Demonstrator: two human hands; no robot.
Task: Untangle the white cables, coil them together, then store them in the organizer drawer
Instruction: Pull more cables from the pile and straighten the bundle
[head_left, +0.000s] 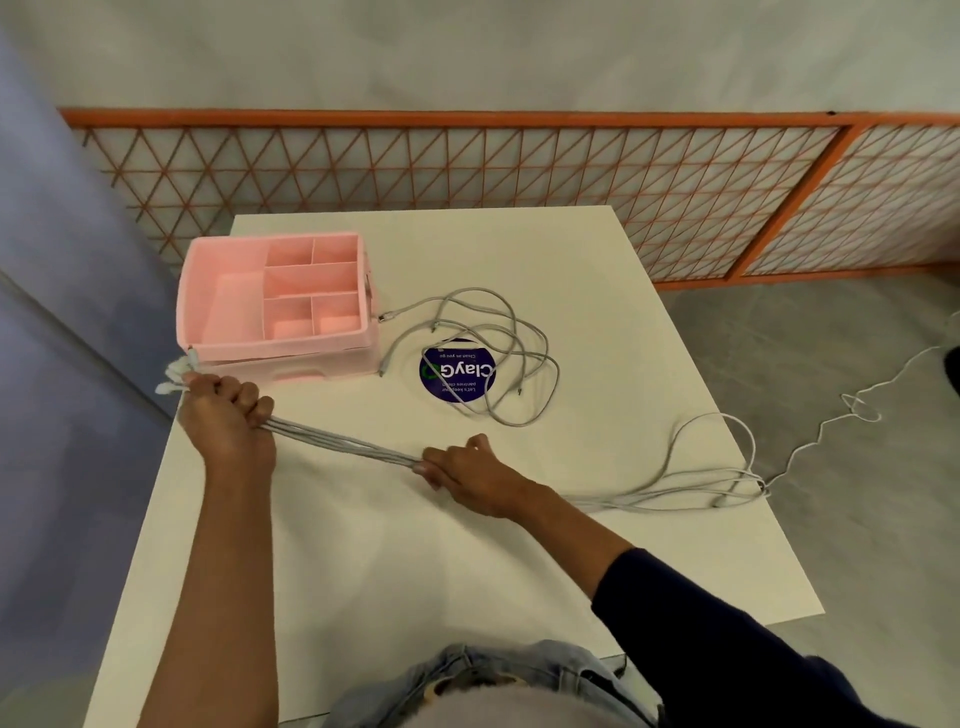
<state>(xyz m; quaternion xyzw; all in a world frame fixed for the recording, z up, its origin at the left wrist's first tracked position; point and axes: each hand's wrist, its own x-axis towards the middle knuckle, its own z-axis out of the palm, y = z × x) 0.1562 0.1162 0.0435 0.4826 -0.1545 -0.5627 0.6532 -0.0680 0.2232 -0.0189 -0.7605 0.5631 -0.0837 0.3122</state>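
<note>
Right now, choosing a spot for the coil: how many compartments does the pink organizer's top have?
6: one long compartment on the left; two small at the far side; one wide in the middle; two small at the near side. None hidden.

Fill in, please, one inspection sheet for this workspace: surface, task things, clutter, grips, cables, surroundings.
Surface: white table, bearing a round blue sticker.
Job's things: pink organizer at far left, top compartments empty; its drawer appears shut.
Clutter: nothing seen.
Grips: left grip clenches the plug ends of the cable bundle; right grip holds the same bundle further along.
Cables: the bundle runs straight between both grips; its tails reach the table's right edge; a loose tangle lies over the sticker.
Surroundings: orange lattice fence, grey floor with a thin white cord.
</note>
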